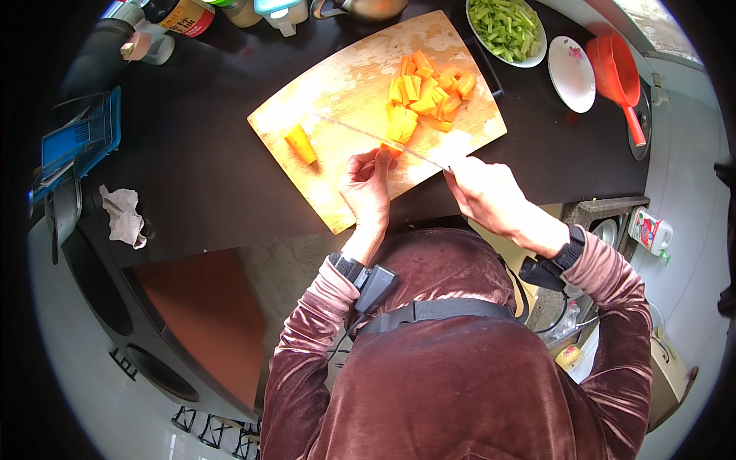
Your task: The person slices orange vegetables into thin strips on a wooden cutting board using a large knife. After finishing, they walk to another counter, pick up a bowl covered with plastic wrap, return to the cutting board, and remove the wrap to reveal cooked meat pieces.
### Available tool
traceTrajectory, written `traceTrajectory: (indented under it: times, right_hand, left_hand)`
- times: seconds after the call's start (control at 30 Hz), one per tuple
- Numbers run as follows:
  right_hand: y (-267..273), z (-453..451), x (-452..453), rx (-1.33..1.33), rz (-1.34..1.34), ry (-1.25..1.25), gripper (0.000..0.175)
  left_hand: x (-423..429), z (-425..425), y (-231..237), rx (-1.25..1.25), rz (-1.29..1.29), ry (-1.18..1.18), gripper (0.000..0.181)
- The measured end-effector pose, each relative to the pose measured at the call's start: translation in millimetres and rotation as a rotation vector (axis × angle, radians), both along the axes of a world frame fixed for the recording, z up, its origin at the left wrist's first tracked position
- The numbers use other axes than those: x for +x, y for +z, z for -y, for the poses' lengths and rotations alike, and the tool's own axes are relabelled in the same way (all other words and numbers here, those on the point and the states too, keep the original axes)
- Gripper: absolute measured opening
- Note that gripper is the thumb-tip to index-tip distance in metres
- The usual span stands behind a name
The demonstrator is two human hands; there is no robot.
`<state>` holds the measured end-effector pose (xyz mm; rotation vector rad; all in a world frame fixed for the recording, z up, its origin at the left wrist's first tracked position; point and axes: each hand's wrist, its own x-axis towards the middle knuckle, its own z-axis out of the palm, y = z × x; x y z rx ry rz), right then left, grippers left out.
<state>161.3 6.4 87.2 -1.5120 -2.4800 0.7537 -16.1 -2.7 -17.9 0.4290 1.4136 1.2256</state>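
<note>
My left hand point(370, 181) pinches a piece of carrot point(392, 148) between thumb and fingers, low on the wooden cutting board point(339, 86). In my right hand point(489, 190) is the handle of a kitchen knife point(422, 155), mostly covered by my fingers. The thin blade slants up and left across the board and passes right at the held carrot. Cut carrot chunks point(428, 95) lie heaped beyond the blade on the board's right half. One longer carrot piece point(301, 144) rests apart on the left. Strong glare washes out part of the board.
At the back right are a plate of chopped green stalks point(506, 29), a white bowl point(571, 75) and a red plastic ladle point(615, 69). Jars and a metal pot point(362, 7) line the back. A crumpled cloth point(123, 217) and a blue rack point(80, 138) sit left.
</note>
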Motion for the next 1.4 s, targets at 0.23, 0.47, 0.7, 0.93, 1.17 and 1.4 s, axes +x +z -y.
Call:
traceTrajectory:
  times: [0.23, 0.47, 0.7, 0.93, 1.17, 1.4]
  right_hand:
    - [10.7, 17.8, 0.0, -0.036, 0.115, -0.068, 0.018]
    - [-0.2, 18.1, -2.9, -0.071, 0.070, -0.061, 0.016]
    - [-48.4, -24.5, -19.6, -0.038, -0.044, -0.047, 0.014]
    - [-0.7, -7.0, 0.5, -0.017, -0.074, -0.039, 0.010]
    - [12.8, 12.7, -0.1, -0.055, 0.122, -0.045, 0.018]
    - [0.9, 10.6, -1.0, -0.052, 0.062, -0.035, 0.017]
  left_hand:
    - [0.3, 0.2, -2.5, 0.024, -0.188, -0.012, 0.008]
    - [0.8, 2.5, -5.8, 0.024, -0.088, 0.016, 0.007]
    - [1.6, 2.0, -5.4, 0.086, -0.014, 0.003, 0.012]
    - [2.8, 2.9, -5.1, 0.058, -0.040, 0.001, 0.014]
    - [3.9, 3.6, -7.1, 0.074, -0.127, 0.004, 0.009]
    - [3.9, 3.3, -9.7, 0.104, -0.058, 0.023, 0.010]
